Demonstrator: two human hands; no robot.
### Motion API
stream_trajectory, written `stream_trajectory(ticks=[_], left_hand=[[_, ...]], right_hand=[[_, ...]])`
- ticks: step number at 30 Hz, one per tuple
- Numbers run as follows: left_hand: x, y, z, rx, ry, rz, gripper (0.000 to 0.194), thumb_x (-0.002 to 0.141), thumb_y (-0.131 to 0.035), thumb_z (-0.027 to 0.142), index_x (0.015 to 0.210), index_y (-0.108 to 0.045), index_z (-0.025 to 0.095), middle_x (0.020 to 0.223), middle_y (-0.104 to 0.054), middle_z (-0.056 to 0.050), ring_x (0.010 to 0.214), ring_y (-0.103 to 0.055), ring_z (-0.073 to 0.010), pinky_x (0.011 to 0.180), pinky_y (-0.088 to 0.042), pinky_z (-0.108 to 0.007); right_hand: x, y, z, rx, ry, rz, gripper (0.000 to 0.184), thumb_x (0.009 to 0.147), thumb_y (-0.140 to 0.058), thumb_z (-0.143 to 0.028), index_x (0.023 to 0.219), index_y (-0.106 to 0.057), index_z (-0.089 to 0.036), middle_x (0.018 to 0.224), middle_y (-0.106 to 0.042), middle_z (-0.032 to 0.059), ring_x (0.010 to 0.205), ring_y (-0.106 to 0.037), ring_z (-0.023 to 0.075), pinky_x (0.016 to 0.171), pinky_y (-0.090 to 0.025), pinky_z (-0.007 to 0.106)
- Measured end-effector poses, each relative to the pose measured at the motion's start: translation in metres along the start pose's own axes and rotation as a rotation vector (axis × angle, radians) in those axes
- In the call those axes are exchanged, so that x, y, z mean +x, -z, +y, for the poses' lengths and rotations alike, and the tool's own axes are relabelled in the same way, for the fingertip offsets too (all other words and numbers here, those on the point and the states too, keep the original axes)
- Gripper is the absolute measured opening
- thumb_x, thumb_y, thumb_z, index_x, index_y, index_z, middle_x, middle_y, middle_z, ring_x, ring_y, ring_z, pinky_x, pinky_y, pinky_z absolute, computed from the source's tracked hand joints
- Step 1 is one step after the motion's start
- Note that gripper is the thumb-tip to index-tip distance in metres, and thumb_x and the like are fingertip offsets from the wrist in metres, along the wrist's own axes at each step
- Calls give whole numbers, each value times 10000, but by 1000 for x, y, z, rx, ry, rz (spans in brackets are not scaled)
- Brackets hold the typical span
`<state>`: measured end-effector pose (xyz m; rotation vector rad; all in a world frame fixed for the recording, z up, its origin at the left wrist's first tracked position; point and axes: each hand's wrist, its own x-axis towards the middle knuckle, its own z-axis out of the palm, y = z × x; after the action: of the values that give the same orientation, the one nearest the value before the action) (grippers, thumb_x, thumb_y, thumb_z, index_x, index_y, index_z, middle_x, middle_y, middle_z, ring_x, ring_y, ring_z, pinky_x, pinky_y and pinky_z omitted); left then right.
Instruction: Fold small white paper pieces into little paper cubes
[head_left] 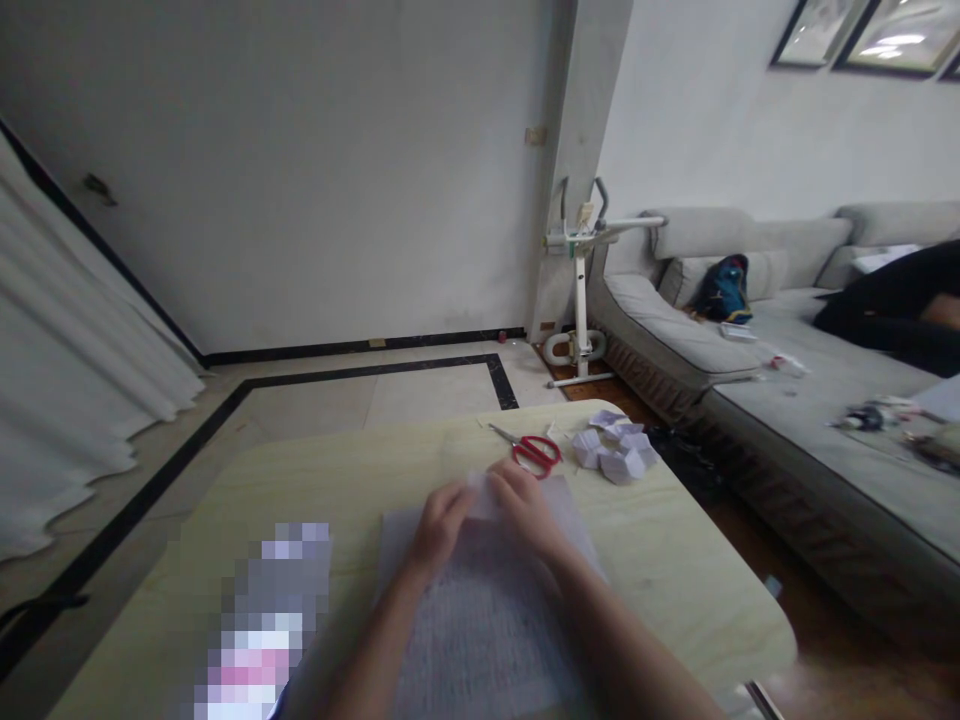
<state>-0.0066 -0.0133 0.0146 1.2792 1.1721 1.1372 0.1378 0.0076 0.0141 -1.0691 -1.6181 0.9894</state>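
Both my hands meet over a small piece of white paper (480,497) near the far middle of a pale wooden table (675,560). My left hand (441,525) pinches its left side, fingers curled. My right hand (525,505) presses on its right side with bent fingers. Under my forearms lies a large sheet of lined paper (480,620). Red-handled scissors (531,449) lie just beyond my right hand. A small pile of folded white paper pieces (616,450) sits to their right, near the table's far corner.
A blurred-out object (262,620) stands at the table's near left. A grey sofa (787,370) with a dark blue bag (721,290) and a reclining person (900,300) lies to the right. A white exercise machine (579,290) stands by the wall; white curtains (67,380) hang left.
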Motion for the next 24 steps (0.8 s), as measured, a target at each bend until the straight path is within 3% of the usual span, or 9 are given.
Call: stream_trajectory(ticks=[8,16,24], left_hand=[[4,3,-5,102,-77,92,274,782,-545,352,590,-496,163,567,-424,40,577,-406,-113,523,-333,-196],[2,2,-3,73,-51,79,265,760,-561,383,629,-551,153,582,-483,26,577,-440,-126,521,-341,-205],[5,8,-2,88,-77,170,289,746,-571,379,568,-491,166,547,-423,43,539,-406,-112,490,-321,-205]], right_hand=[[-2,-5,-1,-4,-40,-47,199,831,-410,-223,640,-455,-186,653,-478,-13,648,-467,137,592,-374,237],[-2,-3,-4,1,-63,-42,229,842,-417,-231,619,-434,-184,617,-450,-21,604,-440,124,530,-345,218],[-3,-6,-6,5,-46,-91,218,825,-436,-242,615,-404,-194,611,-421,-32,588,-407,120,540,-332,223]])
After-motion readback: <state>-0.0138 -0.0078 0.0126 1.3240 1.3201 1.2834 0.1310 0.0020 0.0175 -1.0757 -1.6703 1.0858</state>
